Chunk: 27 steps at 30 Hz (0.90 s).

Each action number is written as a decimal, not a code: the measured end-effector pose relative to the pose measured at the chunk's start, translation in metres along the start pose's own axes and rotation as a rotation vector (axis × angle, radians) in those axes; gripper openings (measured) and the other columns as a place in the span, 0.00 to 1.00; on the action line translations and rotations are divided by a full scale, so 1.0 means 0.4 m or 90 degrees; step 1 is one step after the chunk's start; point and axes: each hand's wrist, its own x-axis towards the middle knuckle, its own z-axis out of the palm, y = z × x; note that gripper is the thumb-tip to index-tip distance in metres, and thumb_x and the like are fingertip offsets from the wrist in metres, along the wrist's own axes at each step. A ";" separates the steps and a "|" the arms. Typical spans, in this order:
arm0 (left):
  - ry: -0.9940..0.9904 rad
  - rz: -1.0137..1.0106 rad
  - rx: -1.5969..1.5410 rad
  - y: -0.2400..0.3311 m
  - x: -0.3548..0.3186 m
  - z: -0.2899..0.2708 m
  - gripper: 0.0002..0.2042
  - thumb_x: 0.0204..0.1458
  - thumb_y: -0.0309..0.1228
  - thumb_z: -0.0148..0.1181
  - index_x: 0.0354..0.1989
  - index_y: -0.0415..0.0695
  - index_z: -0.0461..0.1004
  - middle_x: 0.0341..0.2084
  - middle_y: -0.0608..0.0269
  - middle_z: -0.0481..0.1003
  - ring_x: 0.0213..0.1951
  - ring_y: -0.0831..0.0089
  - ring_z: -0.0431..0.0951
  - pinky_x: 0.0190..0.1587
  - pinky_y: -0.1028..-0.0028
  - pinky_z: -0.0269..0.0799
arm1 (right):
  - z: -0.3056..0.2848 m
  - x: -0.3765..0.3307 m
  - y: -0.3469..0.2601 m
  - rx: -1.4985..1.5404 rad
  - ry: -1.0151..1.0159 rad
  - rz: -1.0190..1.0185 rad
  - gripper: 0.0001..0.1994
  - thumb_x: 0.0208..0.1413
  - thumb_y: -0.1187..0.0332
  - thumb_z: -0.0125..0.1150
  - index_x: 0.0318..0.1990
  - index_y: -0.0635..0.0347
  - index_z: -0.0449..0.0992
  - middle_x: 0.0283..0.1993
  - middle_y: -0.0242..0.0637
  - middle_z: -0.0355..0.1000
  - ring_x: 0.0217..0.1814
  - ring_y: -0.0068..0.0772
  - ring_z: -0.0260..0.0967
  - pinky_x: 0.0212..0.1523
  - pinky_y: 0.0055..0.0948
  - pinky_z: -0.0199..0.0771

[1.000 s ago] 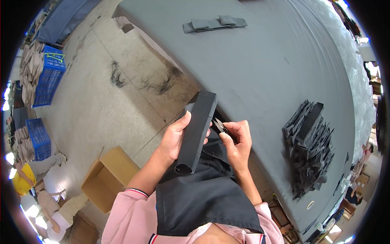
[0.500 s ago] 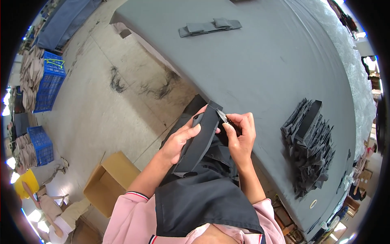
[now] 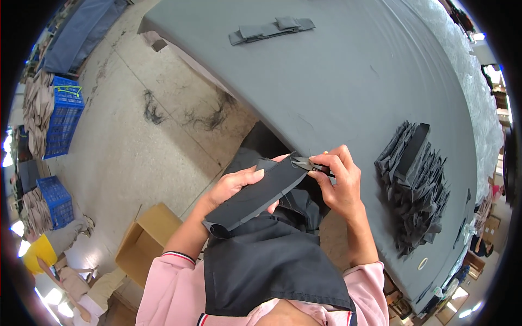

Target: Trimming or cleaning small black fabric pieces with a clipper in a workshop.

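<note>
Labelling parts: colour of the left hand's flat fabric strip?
Flat fabric strip: dark grey to black, clearest in head view.

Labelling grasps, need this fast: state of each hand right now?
Left hand: closed, holding the dark fabric strip.
Right hand: closed, holding small metal snips at the strip's far end.

One wide, round view looks down from the head of the person (image 3: pixel 272 266), quite near the fingers (image 3: pixel 330 161), with desk (image 3: pixel 337 81) at right, floor (image 3: pixel 114 157) at left.
</note>
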 end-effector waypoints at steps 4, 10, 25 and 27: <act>0.000 -0.024 -0.008 0.003 0.003 0.022 0.30 0.58 0.41 0.43 0.66 0.42 0.47 0.37 0.55 0.70 0.31 0.66 0.73 0.39 0.70 0.70 | -0.011 0.001 0.010 0.004 -0.023 -0.023 0.13 0.36 0.77 0.67 0.34 0.59 0.74 0.26 0.35 0.62 0.24 0.34 0.64 0.23 0.29 0.64; 0.008 -0.052 0.007 -0.013 0.000 0.015 0.29 0.58 0.40 0.43 0.66 0.41 0.48 0.36 0.56 0.70 0.31 0.66 0.73 0.39 0.69 0.69 | -0.008 -0.021 -0.003 0.020 -0.012 -0.014 0.13 0.36 0.78 0.67 0.34 0.60 0.74 0.26 0.36 0.62 0.24 0.34 0.64 0.24 0.29 0.65; -0.003 -0.119 0.168 0.018 0.068 0.047 0.32 0.56 0.45 0.46 0.66 0.42 0.49 0.33 0.55 0.71 0.31 0.70 0.74 0.35 0.76 0.69 | -0.043 -0.076 -0.007 0.093 0.144 0.145 0.12 0.40 0.79 0.65 0.35 0.62 0.74 0.28 0.34 0.63 0.27 0.27 0.61 0.23 0.23 0.64; -0.010 -0.137 0.242 0.005 0.082 0.023 0.33 0.54 0.46 0.47 0.65 0.41 0.51 0.33 0.55 0.71 0.31 0.70 0.74 0.37 0.75 0.69 | -0.059 -0.064 -0.017 0.189 0.093 0.208 0.18 0.40 0.73 0.68 0.43 0.58 0.73 0.30 0.35 0.63 0.30 0.30 0.63 0.30 0.28 0.69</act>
